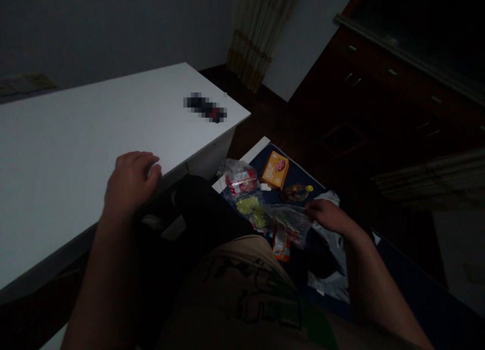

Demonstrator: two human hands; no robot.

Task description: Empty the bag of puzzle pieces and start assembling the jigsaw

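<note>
My left hand (131,181) rests at the near edge of the white desk (94,133), its fingers loosely bent and the thumb apart, with nothing visible in it. Low on the right, the fingers of my right hand (329,216) are closed on the edge of a clear plastic bag (290,218). What lies inside that bag is too dim to make out. Around it are an orange packet (281,245), a pack with yellow-green contents (249,205), a red item in clear wrapping (242,181), a yellow box (275,169) and a yellow-capped bottle (297,192) lying on its side.
These goods lie on a dark blue surface (401,274), with a grey plastic bag (333,239) beside my right forearm. A pixelated dark object (206,107) is on the desk's far corner. Dark wooden cabinets (379,87) and a curtain (253,42) stand beyond.
</note>
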